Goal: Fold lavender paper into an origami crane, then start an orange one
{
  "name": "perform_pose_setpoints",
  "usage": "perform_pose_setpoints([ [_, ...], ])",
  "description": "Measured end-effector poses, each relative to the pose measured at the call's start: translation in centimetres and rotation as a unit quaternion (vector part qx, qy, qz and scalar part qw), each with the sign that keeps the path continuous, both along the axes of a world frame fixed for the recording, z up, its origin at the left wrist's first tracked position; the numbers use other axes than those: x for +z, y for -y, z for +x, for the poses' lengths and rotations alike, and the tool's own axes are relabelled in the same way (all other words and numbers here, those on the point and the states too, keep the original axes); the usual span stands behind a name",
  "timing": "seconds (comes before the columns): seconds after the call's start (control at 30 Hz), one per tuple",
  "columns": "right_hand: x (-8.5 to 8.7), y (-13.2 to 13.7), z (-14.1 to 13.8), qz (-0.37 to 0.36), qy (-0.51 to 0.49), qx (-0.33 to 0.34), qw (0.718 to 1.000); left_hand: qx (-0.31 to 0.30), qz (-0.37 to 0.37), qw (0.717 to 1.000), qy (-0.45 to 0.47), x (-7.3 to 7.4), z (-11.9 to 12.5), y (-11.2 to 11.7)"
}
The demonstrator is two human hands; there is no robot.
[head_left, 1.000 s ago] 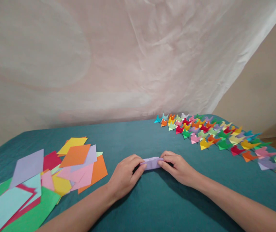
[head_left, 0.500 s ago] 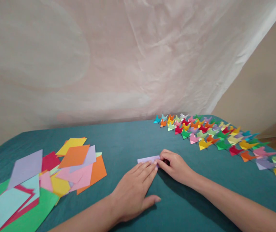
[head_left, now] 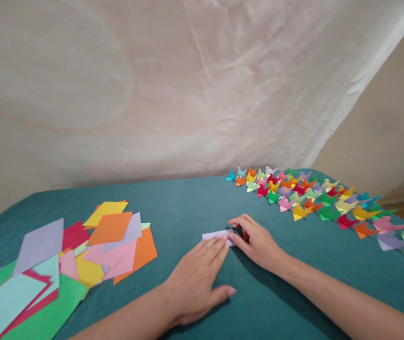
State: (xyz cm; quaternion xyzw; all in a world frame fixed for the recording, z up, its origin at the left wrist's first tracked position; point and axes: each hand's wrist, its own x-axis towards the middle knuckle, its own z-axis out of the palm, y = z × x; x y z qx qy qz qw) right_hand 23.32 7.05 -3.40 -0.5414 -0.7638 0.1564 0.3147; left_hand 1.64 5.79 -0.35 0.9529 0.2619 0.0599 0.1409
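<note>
A small strip of folded lilac paper (head_left: 212, 234) lies on the dark green cloth in front of me, its long side running left to right. Across its near side rests my left hand (head_left: 197, 283), flat, with fingers stretched out together and the thumb spread; it covers part of the strip. My right hand (head_left: 253, 237) is at the strip's right end. Its thumb tip touches the paper there, while the index finger is raised just beyond the far edge, apart from the thumb. The other right fingers are curled and partly hidden.
Loose sheets of coloured paper (head_left: 110, 229) overlap in a pile at the left. Rows of small folded paper birds (head_left: 301, 211) stand along the right side of the green tablecloth (head_left: 173, 198). A pale cloth sheet (head_left: 159, 94) hangs behind the table.
My right index finger has lifted and straightened away from the thumb, where the two were pinched at the paper's right end. My left hand stays flat on the strip.
</note>
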Motion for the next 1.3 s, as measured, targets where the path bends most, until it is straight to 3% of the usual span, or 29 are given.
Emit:
perform_pose_setpoints([
  [1.3,0.61,0.15,-0.29,-0.02,0.032,0.016,0.999,0.044,0.001,0.999,0.005,0.17,0.01,0.17],
])
